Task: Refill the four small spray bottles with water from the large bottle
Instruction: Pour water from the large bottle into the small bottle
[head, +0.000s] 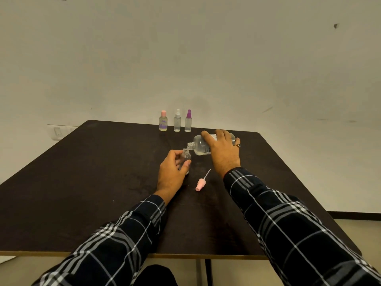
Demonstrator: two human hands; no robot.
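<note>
right hand [223, 150] grasped large clear plastic bottle [199, 145], tipped, mouth just over small uncapped clear bottle [186, 156] | left hand [172, 172] gripped small bottle upright on dark tabletop [92, 172] | pink spray cap [201, 183] lay beside

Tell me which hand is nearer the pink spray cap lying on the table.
Left. The left hand sits just left of the pink spray cap; the right hand is farther back, gripping the large bottle.

Dark table [82, 182] against plain off-white wall [185, 58], scuffed. Wall switch [58, 132] at left. Beige floor [360, 228], black skirting [354, 215] at right.
</note>
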